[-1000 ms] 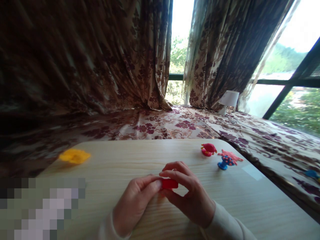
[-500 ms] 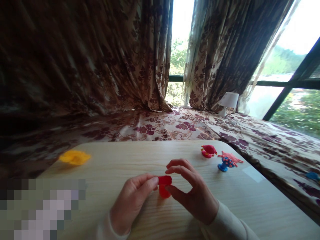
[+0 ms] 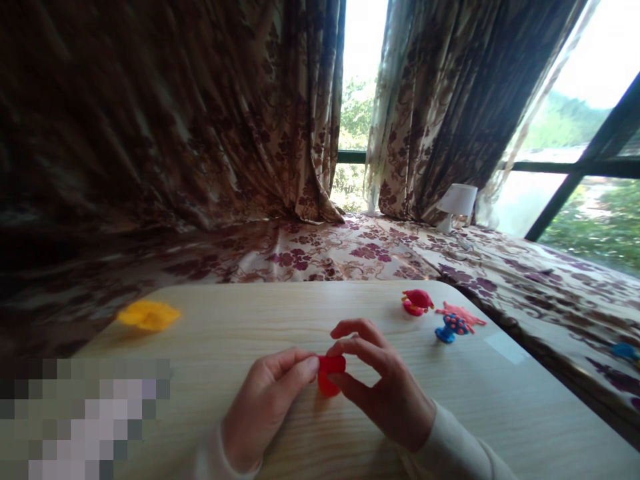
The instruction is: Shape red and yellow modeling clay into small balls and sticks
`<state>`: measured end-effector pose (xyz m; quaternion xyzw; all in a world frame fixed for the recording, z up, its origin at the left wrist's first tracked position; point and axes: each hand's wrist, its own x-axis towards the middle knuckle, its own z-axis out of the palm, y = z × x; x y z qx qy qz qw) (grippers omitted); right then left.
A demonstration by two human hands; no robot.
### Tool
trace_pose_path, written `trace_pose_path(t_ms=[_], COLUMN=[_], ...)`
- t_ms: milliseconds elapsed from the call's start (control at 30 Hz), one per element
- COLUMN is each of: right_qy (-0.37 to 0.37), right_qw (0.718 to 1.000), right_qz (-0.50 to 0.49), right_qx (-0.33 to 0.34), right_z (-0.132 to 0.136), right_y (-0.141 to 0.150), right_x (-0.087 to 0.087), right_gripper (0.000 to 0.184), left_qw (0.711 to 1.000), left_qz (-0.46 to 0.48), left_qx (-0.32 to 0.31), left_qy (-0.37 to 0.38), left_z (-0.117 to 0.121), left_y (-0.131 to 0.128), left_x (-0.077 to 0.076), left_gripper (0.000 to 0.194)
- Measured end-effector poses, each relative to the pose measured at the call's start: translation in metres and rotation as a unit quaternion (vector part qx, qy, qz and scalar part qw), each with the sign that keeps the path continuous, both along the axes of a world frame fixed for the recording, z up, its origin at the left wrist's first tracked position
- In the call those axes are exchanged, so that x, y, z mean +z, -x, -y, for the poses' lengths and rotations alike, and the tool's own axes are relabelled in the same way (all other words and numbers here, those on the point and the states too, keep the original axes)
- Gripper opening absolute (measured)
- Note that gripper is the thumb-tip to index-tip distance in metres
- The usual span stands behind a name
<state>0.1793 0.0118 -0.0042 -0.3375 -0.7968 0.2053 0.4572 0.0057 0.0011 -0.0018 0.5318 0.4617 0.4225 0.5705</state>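
My left hand (image 3: 273, 403) pinches the left end of a flat red piece of what looks like modelling clay (image 3: 332, 363) between thumb and fingers. Just under it is a rounder, brighter red piece (image 3: 329, 385), close above the tabletop; I cannot tell whether the two are joined. My right hand (image 3: 383, 380) curves around the right side, its thumb against the rounder piece and a fingertip at the upper edge of the flat one. The other right fingers are bent and raised.
A pale wooden table (image 3: 240, 320) lies under my hands. At its left is a yellow clay shape (image 3: 149, 315). Toward the right back stand a dark pink figure (image 3: 417, 301), a blue figure with pink dots (image 3: 453, 327) and a flat pink piece (image 3: 463, 313). Beyond is a white lamp (image 3: 459, 200).
The flat red piece has shifted slightly right and down. My right index finger has come down onto its upper edge. The other things stay where they were.
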Motion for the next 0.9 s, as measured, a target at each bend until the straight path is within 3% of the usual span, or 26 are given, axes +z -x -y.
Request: trace_pose_path(t_ms=[100,267,467,600,767,900], right_qy=[-0.009,-0.009,-0.001,0.000,0.003,0.040], right_qw=[1.000,1.000,1.000,1.000,0.999,0.997], right_qz=[-0.017,-0.015,-0.016,-0.014,-0.043,-0.069], right_qx=[-0.005,-0.008,-0.007,-0.004,0.001,0.016], right_z=[-0.0011,-0.0020,-0.0036,-0.0047,-0.0027,-0.0004], right_y=[-0.0011,-0.0023,-0.0035,-0.0043,-0.0030,-0.0006], right_x=[-0.0015,-0.0030,-0.0040,-0.0039,-0.0013,0.0017], right_gripper=[0.023,0.013,0.023,0.015,0.023,0.012], left_qw=[1.000,0.999,0.999,1.000,0.999,0.999], left_qz=[-0.006,-0.020,-0.026,-0.002,0.031,0.031], left_qx=[0.018,0.036,0.044,0.025,-0.001,-0.005], left_qy=[0.002,0.007,0.000,0.007,0.025,0.012], left_z=[-0.0006,-0.0019,-0.0026,-0.0026,-0.0015,0.0005], left_y=[0.0008,0.0010,0.0028,0.0019,0.0002,0.0005], left_x=[-0.0019,-0.0015,-0.0031,-0.0036,-0.0019,-0.0019], left_gripper=[0.028,0.029,0.030,0.031,0.029,0.028])
